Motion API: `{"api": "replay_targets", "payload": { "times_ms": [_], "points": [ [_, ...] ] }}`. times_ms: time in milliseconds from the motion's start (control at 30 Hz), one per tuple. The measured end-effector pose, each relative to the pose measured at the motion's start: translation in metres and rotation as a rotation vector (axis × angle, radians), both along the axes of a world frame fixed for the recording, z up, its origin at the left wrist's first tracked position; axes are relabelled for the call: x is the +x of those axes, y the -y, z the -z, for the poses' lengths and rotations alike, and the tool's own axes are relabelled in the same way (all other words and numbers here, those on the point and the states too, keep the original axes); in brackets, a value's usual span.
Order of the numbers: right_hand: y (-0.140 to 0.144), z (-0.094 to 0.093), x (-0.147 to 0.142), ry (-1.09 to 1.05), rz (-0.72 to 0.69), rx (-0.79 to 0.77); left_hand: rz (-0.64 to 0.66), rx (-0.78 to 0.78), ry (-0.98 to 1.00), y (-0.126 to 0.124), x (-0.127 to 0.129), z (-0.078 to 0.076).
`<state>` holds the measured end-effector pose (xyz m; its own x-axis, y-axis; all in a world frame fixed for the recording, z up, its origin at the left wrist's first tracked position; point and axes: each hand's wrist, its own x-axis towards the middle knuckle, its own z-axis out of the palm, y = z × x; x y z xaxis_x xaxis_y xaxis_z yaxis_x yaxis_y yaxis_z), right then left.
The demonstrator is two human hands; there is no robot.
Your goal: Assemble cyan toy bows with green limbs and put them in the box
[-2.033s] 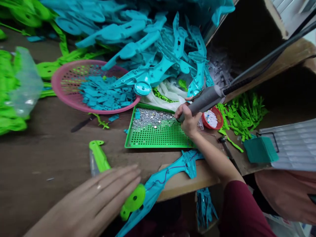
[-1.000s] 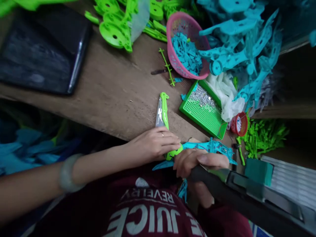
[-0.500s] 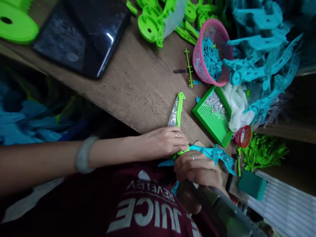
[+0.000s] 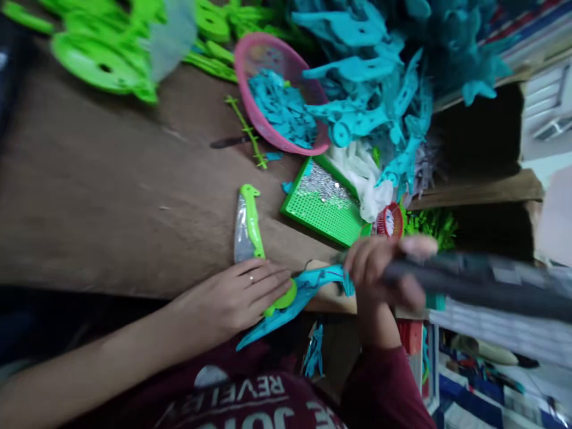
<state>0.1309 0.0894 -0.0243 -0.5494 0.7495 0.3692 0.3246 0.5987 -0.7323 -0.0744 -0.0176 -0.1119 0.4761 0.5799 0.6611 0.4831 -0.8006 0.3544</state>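
My left hand (image 4: 241, 292) lies over a lime-green plastic part and grips it, fingers together and bent a little. The part's narrow arm with a clear sheet (image 4: 250, 220) sticks out beyond the knuckles, and its rounded end (image 4: 283, 298) shows by the fingertips. Against that end rests a long turquoise plastic piece (image 4: 295, 301), which reaches toward my right hand (image 4: 388, 271). Blurred by motion, my right hand is closed around a long dark tool (image 4: 473, 283) that looks like a power screwdriver. Its tip cannot be made out.
A green perforated tray (image 4: 322, 211) holds small silvery pieces, apparently screws. Behind it stand a pink basket (image 4: 243, 77) of turquoise bits and a heap of turquoise parts (image 4: 357, 71). A red basket (image 4: 397, 223) and a dark-handled tool (image 4: 227, 142) are nearby. Green parts (image 4: 102, 53) lie upper left.
My right hand has lifted the dark tool away to the right, off the joined parts. My left hand stays on the green part. The view has swung to the right.
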Motion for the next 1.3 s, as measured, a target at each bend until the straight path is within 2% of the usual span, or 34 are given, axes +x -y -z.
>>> {"api": "replay_targets", "payload": {
  "times_ms": [33,67,133,200,333,467,600,733,800,900,967,1067,1167,1300],
  "points": [
    [-0.020,-0.005,0.004,-0.252,0.212,0.106,-0.007,0.013,-0.004,0.001,0.003,0.002],
    [-0.040,-0.008,0.006,-0.340,0.310,0.154,-0.013,0.016,0.000,0.002,0.005,0.004],
    [-0.075,-0.005,0.008,-0.474,0.520,0.166,-0.008,0.014,0.030,0.005,0.009,0.006],
    [-0.097,0.004,0.009,-0.515,0.632,0.114,0.010,-0.016,0.042,0.008,0.010,0.006],
    [-0.103,0.020,0.011,-0.561,0.642,0.042,0.036,-0.124,0.024,0.011,0.006,0.003],
    [-0.098,0.020,0.014,-0.577,0.628,-0.008,0.062,-0.157,0.016,0.010,0.001,0.000],
    [-0.099,0.022,0.015,-0.559,0.571,-0.025,0.060,-0.142,-0.006,0.012,0.000,-0.003],
    [-0.103,0.026,0.016,-0.552,0.564,-0.005,-0.005,-0.098,-0.019,0.019,0.002,0.001],
    [-0.102,0.020,0.015,-0.550,0.564,0.002,-0.047,-0.057,0.000,0.022,0.005,0.005],
    [-0.087,0.002,0.004,-0.620,0.509,0.044,-0.081,0.001,-0.016,0.025,0.008,0.007],
    [-0.064,-0.013,-0.012,-0.688,0.404,0.038,-0.095,0.041,-0.062,0.025,0.008,0.006],
    [-0.019,-0.024,-0.042,-0.707,0.123,-0.114,-0.125,0.087,-0.099,0.024,0.008,0.003],
    [0.017,-0.019,-0.069,-0.651,-0.083,-0.228,-0.123,0.088,-0.073,0.023,0.008,0.000],
    [0.032,-0.001,-0.084,-0.638,-0.181,-0.230,-0.128,0.137,-0.058,0.022,0.007,-0.003]
  ]
}}
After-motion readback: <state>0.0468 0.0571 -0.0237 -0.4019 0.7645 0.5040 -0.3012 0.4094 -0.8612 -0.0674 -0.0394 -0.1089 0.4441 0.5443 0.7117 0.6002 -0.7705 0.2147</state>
